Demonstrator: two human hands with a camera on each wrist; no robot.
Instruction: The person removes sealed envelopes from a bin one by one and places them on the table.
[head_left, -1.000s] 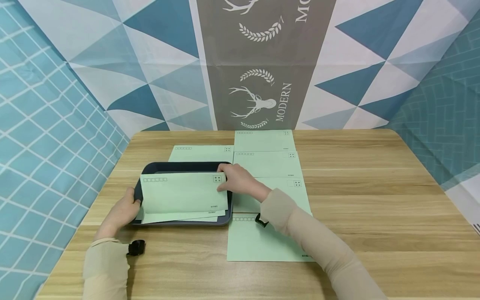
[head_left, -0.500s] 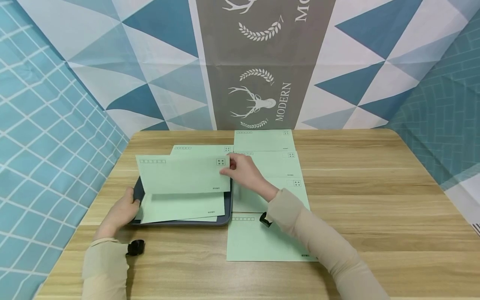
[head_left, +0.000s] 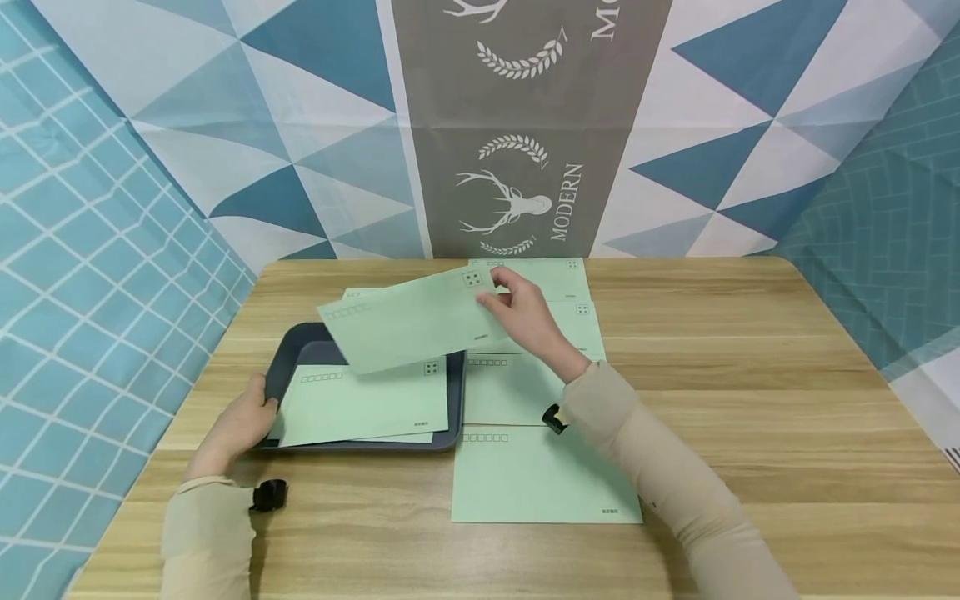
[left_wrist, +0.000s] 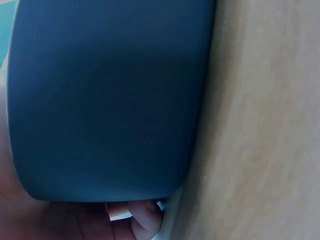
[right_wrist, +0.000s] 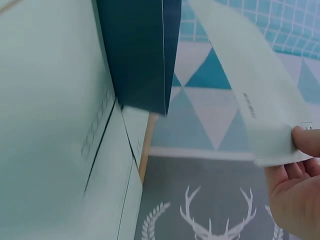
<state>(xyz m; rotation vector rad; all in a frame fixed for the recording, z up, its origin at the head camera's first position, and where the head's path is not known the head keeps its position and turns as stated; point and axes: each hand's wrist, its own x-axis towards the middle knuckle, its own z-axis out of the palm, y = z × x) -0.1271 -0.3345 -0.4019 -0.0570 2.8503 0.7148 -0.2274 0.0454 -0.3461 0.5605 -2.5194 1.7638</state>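
Observation:
My right hand [head_left: 527, 318] pinches a pale green envelope [head_left: 412, 323] by its right end, thumb in front and fingers behind. The envelope hangs tilted above the tray's back right part, its left end lower; in the right wrist view the paper [right_wrist: 255, 85] bends slightly. At the left end of the dark grey tray [head_left: 288, 357], my left hand [head_left: 238, 427] grips the wall, thumb at the rim. The left wrist view shows the tray's outer side [left_wrist: 110, 100] with fingers curled along its end. More green envelopes [head_left: 360, 408] lie stacked inside the tray.
Right of the tray, a column of green envelopes lies flat on the wooden table [head_left: 750, 375], the nearest envelope [head_left: 540, 483] at the front. Another envelope [head_left: 356, 293] shows partly behind the tray. A patterned cloth wall [head_left: 322, 125] rises behind the table.
My right hand has lifted the envelope from the tray's stack and carried it up, back and to the right, where it now tilts. My left hand stays on the tray.

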